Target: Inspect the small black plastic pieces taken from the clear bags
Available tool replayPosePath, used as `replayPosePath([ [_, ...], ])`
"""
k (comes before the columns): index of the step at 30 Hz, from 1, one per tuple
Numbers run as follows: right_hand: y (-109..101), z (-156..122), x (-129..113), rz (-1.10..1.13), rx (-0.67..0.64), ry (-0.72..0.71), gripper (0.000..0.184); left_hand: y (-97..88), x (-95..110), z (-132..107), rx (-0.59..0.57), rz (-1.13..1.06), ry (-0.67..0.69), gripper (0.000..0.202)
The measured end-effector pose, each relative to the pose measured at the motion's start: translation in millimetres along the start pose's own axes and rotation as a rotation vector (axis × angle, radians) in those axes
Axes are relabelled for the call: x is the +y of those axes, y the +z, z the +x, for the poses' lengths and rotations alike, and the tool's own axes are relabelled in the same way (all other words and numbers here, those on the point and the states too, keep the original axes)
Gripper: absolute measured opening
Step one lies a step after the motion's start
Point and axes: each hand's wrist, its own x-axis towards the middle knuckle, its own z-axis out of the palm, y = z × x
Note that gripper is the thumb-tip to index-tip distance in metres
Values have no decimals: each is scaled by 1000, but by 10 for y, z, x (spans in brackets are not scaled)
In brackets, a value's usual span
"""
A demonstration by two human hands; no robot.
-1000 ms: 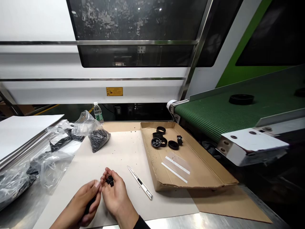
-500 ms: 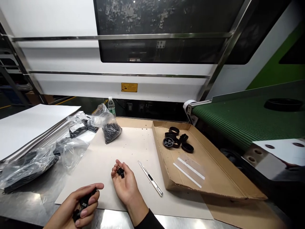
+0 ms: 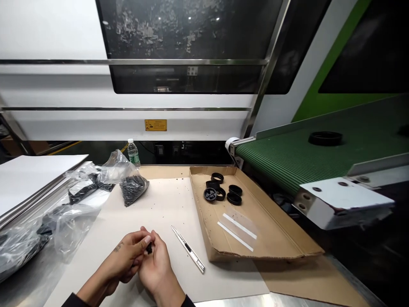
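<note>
My left hand (image 3: pixel 129 252) meets my right hand (image 3: pixel 157 265) above the pale board (image 3: pixel 220 279). Its thumb and fingers are closed at the cupped right palm. Small black plastic parts (image 3: pixel 149 248) show between the two hands, with my right fingers curled round them. Whatever lies deeper inside my left fist is hidden. Just right of the hands lies a slim silver utility knife (image 3: pixel 188 248) with its blade pointing away from me. Beyond them a clear bag of small black parts (image 3: pixel 133 189) rests on the board.
A shallow cardboard tray (image 3: pixel 287 238) holds several black rings (image 3: pixel 234 198) and a clear strip with white bands (image 3: pixel 238 230). One black ring (image 3: pixel 325 138) sits on the green conveyor (image 3: pixel 277 160). More bags (image 3: pixel 24 251), white sheets (image 3: pixel 35 170) and a water bottle (image 3: pixel 133 153) stand left.
My left hand has moved right and up to join my right hand. The view has turned right. A tilted ring in the tray has dropped flatter, and the conveyor ring has come nearer the belt's end.
</note>
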Motion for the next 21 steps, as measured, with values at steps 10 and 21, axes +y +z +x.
replayPosePath([
  [10,23,6,27,42,-56,-25,24,-42,16,-59,46,17,-41,56],
  [21,0,16,0,72,-116,-42,18,-100,20,-149,39,-176,38,41],
])
